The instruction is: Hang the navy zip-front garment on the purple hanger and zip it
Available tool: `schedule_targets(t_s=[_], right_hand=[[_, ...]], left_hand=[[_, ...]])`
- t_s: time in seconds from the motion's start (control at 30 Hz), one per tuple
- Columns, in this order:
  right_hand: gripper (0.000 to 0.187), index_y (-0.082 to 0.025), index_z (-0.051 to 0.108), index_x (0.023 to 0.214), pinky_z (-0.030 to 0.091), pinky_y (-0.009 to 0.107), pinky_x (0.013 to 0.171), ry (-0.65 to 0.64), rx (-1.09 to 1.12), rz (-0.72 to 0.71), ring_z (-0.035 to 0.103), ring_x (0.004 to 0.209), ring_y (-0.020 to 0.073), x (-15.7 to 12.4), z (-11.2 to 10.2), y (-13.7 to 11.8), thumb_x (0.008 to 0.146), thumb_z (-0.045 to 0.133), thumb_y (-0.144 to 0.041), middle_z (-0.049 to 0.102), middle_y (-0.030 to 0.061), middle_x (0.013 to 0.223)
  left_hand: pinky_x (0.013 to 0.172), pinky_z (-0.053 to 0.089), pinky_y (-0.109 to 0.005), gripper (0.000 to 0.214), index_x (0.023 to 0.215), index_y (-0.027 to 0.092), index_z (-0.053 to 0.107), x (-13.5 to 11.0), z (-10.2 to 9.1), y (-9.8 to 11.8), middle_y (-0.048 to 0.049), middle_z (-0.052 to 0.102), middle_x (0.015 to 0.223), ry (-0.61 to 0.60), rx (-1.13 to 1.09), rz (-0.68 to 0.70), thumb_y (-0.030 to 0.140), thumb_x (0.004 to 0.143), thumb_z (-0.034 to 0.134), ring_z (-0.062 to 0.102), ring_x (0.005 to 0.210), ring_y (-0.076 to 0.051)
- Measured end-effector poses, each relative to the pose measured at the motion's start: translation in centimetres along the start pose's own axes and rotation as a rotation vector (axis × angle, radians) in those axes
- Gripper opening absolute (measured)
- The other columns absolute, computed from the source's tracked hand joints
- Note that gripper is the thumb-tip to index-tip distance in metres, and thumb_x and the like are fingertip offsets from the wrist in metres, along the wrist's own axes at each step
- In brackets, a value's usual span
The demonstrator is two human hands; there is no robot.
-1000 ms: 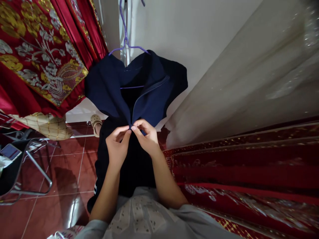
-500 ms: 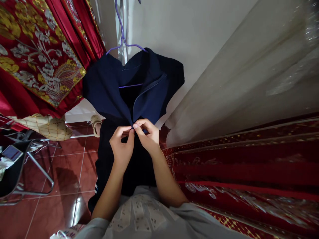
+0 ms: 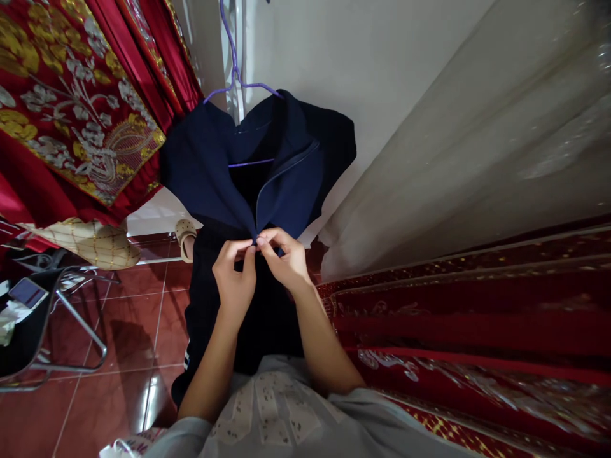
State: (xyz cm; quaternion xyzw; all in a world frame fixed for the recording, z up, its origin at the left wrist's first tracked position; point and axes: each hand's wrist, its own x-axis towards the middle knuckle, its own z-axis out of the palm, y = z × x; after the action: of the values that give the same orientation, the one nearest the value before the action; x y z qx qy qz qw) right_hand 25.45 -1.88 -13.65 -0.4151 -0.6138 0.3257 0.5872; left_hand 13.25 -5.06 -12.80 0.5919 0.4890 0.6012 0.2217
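A dark navy zip-up jacket (image 3: pixel 291 184) hangs from a purple hanger (image 3: pixel 235 76), its collar spread apart at the top. My left hand (image 3: pixel 235 270) pinches the left front edge at the bottom of the neck opening. Right beside it, my right hand (image 3: pixel 285 257) pinches the other edge, thumb and forefinger together, the fingertips of both hands nearly touching. A zipper edge (image 3: pixel 267 184) runs up the right side of the opening. Whatever small part lies between my fingertips, perhaps the zip, is hidden.
Red embroidered garments (image 3: pixel 90 108) hang at the left, and more red embroidered cloth (image 3: pixel 468 318) lies at the right below a translucent cover (image 3: pixel 458 172). A black folding chair (image 3: pixel 28 343) holds a phone (image 3: pixel 28 292). A clog-type shoe (image 3: pixel 185 238) is on the tiled floor.
Both hands keep their pinch at the jacket front, almost in the same place. The whole view has shifted very slightly.
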Motion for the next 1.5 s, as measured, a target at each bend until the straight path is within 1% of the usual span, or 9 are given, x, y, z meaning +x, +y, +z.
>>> schedule_targets(t_s=[0.13,0.37,0.47,0.57,0.7,0.87,1.17,1.33,1.5], right_hand=[[0.018,-0.022,0.063,0.095,0.052,0.031,0.072,-0.086,-0.082,-0.194,0.063,0.073,0.0152,2.7,-1.2,0.1,0.102,0.054,-0.035,0.065,0.0021,0.083],[0.044,-0.019,0.059,0.099,0.051,0.032,0.083,-0.011,-0.401,-0.568,0.061,0.082,0.0158,17.8,-2.0,-3.3,0.106,0.04,-0.057,0.06,0.0035,0.087],[0.048,-0.019,0.058,0.104,0.05,0.03,0.085,0.002,-0.493,-0.624,0.064,0.086,0.0164,21.3,-2.0,-4.8,0.106,0.035,-0.061,0.059,0.0034,0.085],[0.048,-0.02,0.058,0.106,0.05,0.029,0.082,0.027,-0.51,-0.634,0.064,0.082,0.0157,20.9,-2.3,-5.3,0.107,0.033,-0.06,0.058,0.0029,0.083],[0.047,-0.019,0.058,0.107,0.051,0.03,0.082,-0.031,-0.494,-0.63,0.063,0.074,0.0141,18.6,-3.0,-5.4,0.107,0.035,-0.06,0.056,-0.0002,0.075],[0.039,-0.019,0.06,0.109,0.053,0.035,0.089,-0.115,-0.492,-0.583,0.066,0.08,0.0165,17.5,-3.3,-5.5,0.107,0.041,-0.053,0.059,0.0005,0.077],[0.042,-0.023,0.062,0.108,0.051,0.032,0.081,-0.079,-0.373,-0.574,0.066,0.081,0.0165,16.9,-2.8,-3.9,0.107,0.038,-0.056,0.065,0.003,0.088],[0.035,-0.024,0.065,0.106,0.047,0.03,0.074,-0.145,-0.435,-0.574,0.064,0.077,0.0163,15.8,-2.0,-0.9,0.107,0.04,-0.049,0.07,0.0038,0.097],[0.03,-0.023,0.067,0.098,0.04,0.027,0.065,-0.413,-0.507,-0.519,0.063,0.069,0.0145,13.0,-1.3,4.3,0.107,0.041,-0.037,0.072,0.0016,0.086]], left_hand=[[0.076,0.055,-0.027,0.01,0.099,0.018,0.069,0.1,0.0,-0.1,-0.0053,0.069,0.091,-0.044,0.019,0.013,0.025,0.099,0.062,0.069,0.084,-0.017],[0.07,0.052,-0.028,0.011,0.087,0.019,0.063,-0.6,3.7,-0.6,-0.0052,0.064,0.084,-0.2,0.002,0.08,0.017,0.096,0.057,0.065,0.078,-0.018],[0.071,0.053,-0.029,0.011,0.087,0.019,0.063,0.4,5.0,-0.5,-0.0058,0.065,0.085,-0.279,-0.025,0.108,0.018,0.097,0.057,0.065,0.077,-0.018],[0.081,0.055,-0.031,0.01,0.105,0.02,0.067,4.2,4.1,0.4,-0.0073,0.07,0.096,-0.285,-0.021,0.21,0.022,0.098,0.06,0.068,0.089,-0.02],[0.082,0.056,-0.03,0.031,0.129,0.025,0.06,11.9,1.4,2.7,-0.0051,0.069,0.097,-0.131,-0.11,0.303,0.033,0.099,0.063,0.069,0.087,-0.019],[0.077,0.056,-0.03,0.028,0.1,0.022,0.069,19.3,0.2,3.8,-0.0033,0.065,0.082,-0.197,-0.035,0.411,0.048,0.093,0.072,0.07,0.085,-0.021],[0.078,0.054,-0.034,0.019,0.081,0.02,0.065,21.4,-0.6,2.8,-0.002,0.062,0.071,-0.237,-0.009,0.368,0.027,0.085,0.082,0.068,0.08,-0.022],[0.065,0.048,-0.025,0.026,0.081,0.017,0.06,21.8,-0.3,3.0,0.0027,0.055,0.068,-0.244,-0.078,0.29,0.033,0.094,0.075,0.061,0.066,-0.012],[0.063,0.041,-0.017,0.03,0.088,0.015,0.054,27.8,-5.9,0.8,0.0067,0.05,0.069,-0.007,-0.124,0.278,0.039,0.096,0.069,0.044,0.06,-0.004]])
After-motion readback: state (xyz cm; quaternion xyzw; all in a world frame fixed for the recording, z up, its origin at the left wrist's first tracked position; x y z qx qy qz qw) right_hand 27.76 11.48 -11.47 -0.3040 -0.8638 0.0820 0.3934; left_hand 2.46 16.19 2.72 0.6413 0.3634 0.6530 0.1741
